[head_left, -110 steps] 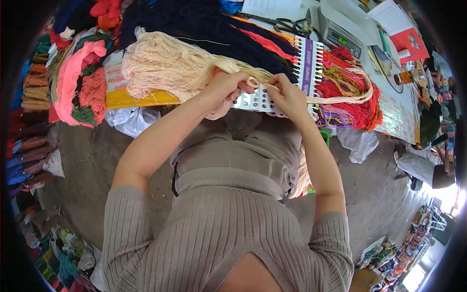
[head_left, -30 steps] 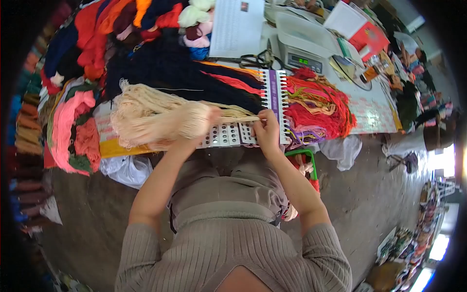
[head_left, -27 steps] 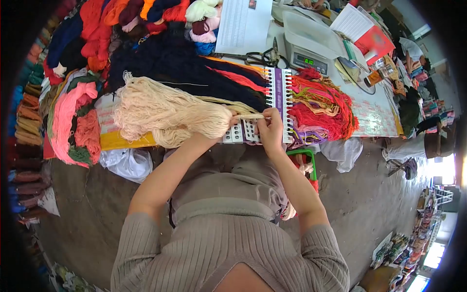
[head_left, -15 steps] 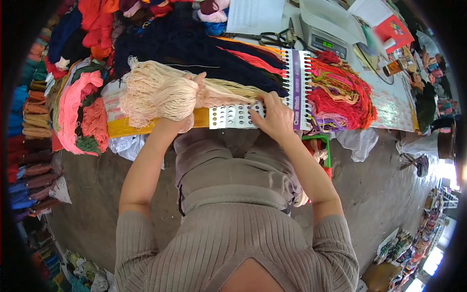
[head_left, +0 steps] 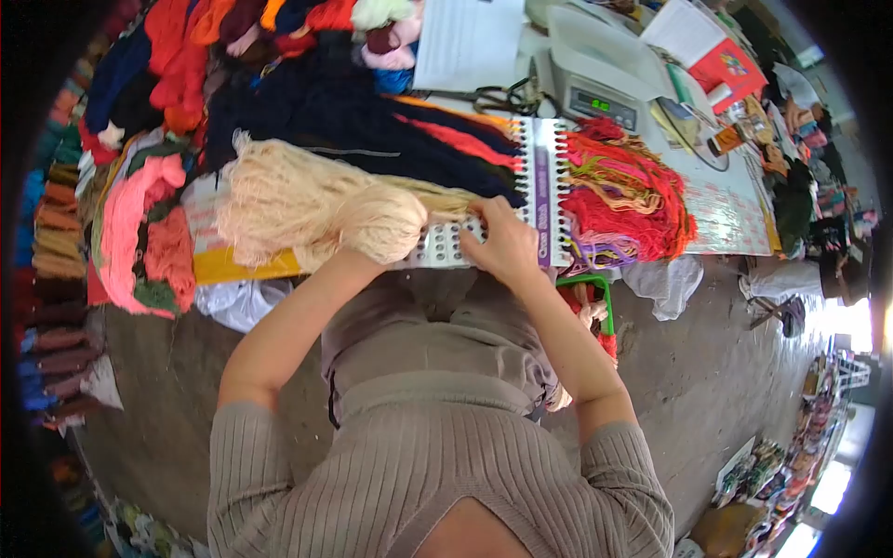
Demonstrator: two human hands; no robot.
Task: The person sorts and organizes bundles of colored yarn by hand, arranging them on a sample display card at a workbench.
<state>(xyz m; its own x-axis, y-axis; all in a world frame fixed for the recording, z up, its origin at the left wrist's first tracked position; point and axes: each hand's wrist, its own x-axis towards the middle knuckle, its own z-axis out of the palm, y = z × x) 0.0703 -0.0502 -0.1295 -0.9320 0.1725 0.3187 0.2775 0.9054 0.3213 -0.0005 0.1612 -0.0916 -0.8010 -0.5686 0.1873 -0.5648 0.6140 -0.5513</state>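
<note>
A thick skein of cream embroidery thread (head_left: 279, 209) lies leftward across the table's front. Its rounded, bunched part covers most of my left hand (head_left: 370, 259), which is closed on it with the fingers hidden. Strands run right to my right hand (head_left: 505, 244), whose curled index finger touches them near a white card with rows of holes (head_left: 442, 244). My right thumb rests over this card. Just right of that hand stands a purple-and-white "Cross Stitch" thread card (head_left: 542, 200) with notched edges, carrying orange, red and dark strands.
Dark navy thread (head_left: 307, 107) is piled behind the skein. Red and multicoloured thread (head_left: 633, 191) spreads to the right. Scissors (head_left: 507, 98), a digital scale (head_left: 600, 104) and a printed sheet (head_left: 470, 42) lie at the back. A green basket (head_left: 606, 302) is below the table edge.
The bunched cream thread has moved right with my left hand, nearer my right hand, and the fingertips that showed are now covered. My right hand stays by the holed card. The view has shifted slightly.
</note>
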